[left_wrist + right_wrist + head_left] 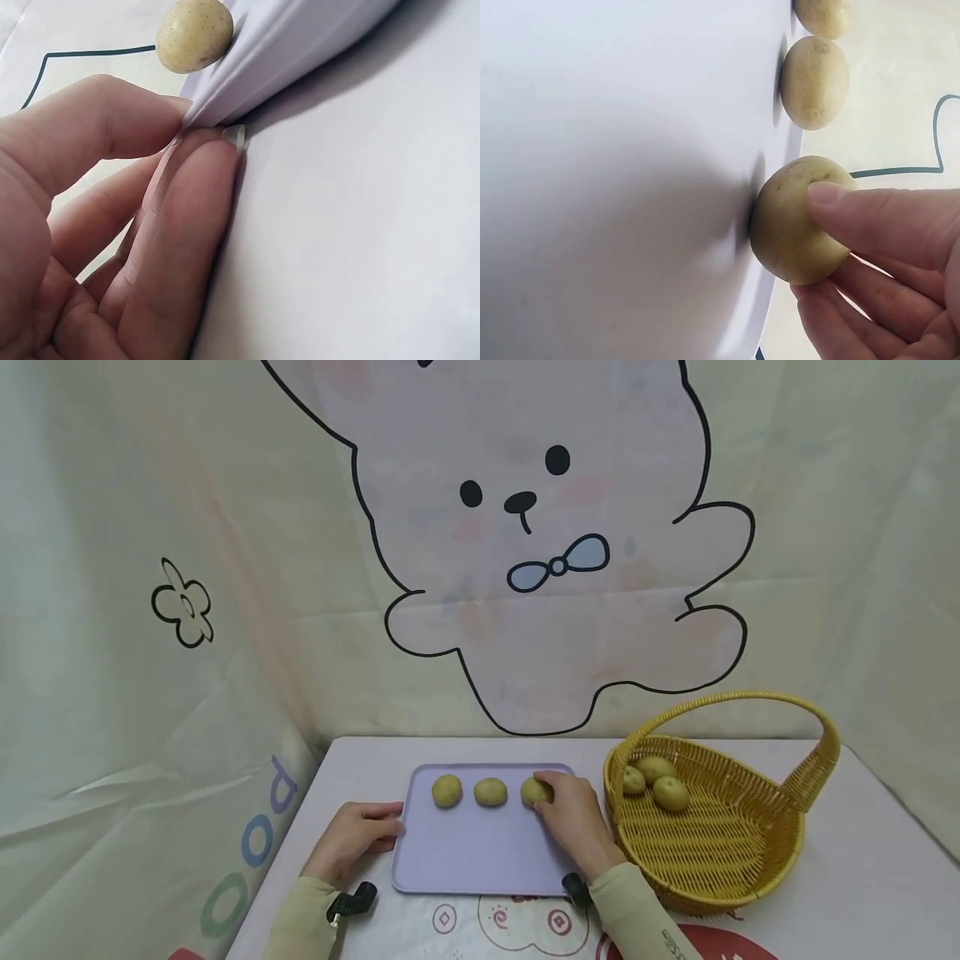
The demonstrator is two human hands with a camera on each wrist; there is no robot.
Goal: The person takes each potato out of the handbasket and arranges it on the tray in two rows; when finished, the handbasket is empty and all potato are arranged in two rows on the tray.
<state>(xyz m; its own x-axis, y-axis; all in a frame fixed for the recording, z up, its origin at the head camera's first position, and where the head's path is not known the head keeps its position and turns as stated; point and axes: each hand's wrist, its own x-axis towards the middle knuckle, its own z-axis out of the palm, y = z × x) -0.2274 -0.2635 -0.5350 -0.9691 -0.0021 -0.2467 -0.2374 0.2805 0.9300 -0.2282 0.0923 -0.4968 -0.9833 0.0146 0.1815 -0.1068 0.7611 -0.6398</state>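
My right hand (576,814) pinches a small potato (799,225) between thumb and fingers at the right end of a row on the lilac tray (480,852). In the right wrist view its underside is right at the tray surface. Two more potatoes lie to its left along the tray's far side: a middle potato (491,792) and a left potato (447,791). At the tray's left edge, my left hand (358,837) grips the rim, thumb above and fingers against the underside, as the left wrist view shows.
A yellow woven basket (712,852) with a tall arched handle (738,697) stands right of the tray, close to my right forearm. Several potatoes (671,793) sit at its left side. Behind the white table (352,768) hangs a printed cloth (630,635).
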